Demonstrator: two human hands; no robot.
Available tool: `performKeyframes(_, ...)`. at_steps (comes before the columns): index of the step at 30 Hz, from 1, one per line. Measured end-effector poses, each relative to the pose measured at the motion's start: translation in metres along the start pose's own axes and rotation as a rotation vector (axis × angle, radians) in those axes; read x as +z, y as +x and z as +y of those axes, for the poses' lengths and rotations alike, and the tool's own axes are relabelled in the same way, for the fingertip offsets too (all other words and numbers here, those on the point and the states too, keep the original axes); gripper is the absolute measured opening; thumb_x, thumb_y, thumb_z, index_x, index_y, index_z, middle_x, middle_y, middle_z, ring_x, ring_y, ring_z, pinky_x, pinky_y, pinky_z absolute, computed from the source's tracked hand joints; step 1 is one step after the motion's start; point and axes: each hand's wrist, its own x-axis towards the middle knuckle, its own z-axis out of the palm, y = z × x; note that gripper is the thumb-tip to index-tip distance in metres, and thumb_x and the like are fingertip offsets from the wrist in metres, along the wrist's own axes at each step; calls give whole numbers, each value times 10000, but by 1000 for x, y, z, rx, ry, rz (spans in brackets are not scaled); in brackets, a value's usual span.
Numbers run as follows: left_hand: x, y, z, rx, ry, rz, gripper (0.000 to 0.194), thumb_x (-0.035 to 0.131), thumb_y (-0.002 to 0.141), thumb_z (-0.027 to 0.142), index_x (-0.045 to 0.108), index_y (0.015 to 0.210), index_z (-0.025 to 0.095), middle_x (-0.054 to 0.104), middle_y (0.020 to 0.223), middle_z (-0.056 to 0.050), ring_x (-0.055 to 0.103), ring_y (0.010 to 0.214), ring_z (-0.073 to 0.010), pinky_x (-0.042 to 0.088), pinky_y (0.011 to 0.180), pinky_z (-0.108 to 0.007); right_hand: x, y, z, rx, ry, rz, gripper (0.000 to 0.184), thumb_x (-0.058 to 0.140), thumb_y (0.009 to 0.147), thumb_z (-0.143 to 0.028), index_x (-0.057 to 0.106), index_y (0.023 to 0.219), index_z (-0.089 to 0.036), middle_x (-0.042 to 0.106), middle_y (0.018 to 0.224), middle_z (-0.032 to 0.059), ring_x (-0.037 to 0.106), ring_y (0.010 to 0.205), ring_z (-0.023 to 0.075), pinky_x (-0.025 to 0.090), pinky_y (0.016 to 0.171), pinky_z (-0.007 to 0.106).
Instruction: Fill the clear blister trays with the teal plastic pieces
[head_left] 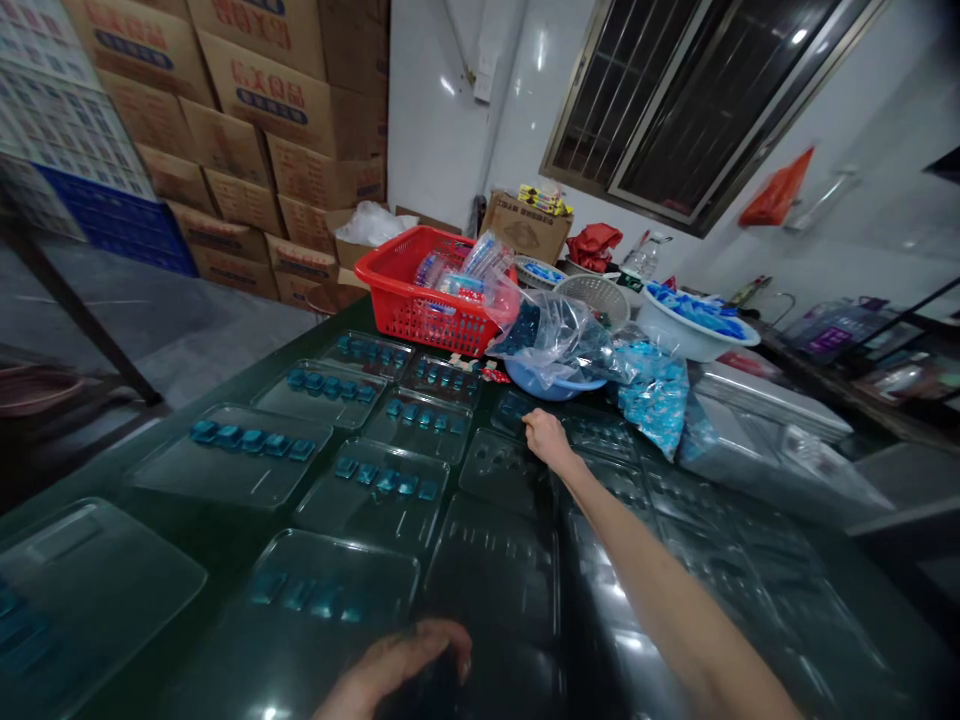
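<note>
My right hand (546,436) reaches far across the dark table, fingers pinched together at the edge of a clear plastic tray (504,462) with empty pockets; what they hold, if anything, is too small to see. My left hand (397,668) sits low at the near edge, fingers curled over something dark that I cannot make out. Clear blister trays (379,480) with rows of small blue pieces cover the table to the left. A heap of blue wrapped pieces (654,388) lies just beyond my right hand.
A red basket (420,300) with packets stands at the back, with a clear bag (555,335) over a blue bowl and a white bowl (694,335) of blue pieces beside it. Cardboard boxes (255,120) are stacked at the left wall. Empty trays (757,410) pile up right.
</note>
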Motion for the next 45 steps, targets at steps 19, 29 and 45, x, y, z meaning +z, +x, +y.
performKeyframes(19,-5,2,-8,28,-59,-48,207,640,640,287,689,648,86,627,609,-99,542,630,-164,391,620,-229,4,-8,3,-67,68,130,242,465,841,-269,502,1045,-146,537,1030,60,549,860,166,464,730,360)
performKeyframes(29,2,-5,-5,35,-64,13,196,608,657,312,678,626,131,621,599,-79,543,616,-187,423,609,-278,10,-4,7,-71,127,137,213,459,844,-266,523,1013,-154,540,1036,60,543,877,164,455,752,362)
performKeyframes(45,-3,2,-7,60,-16,-15,248,675,575,362,683,609,116,632,587,-78,533,612,-176,388,623,-264,16,-3,13,-34,400,200,231,468,840,-274,512,1020,-136,554,984,53,560,815,153,475,696,340)
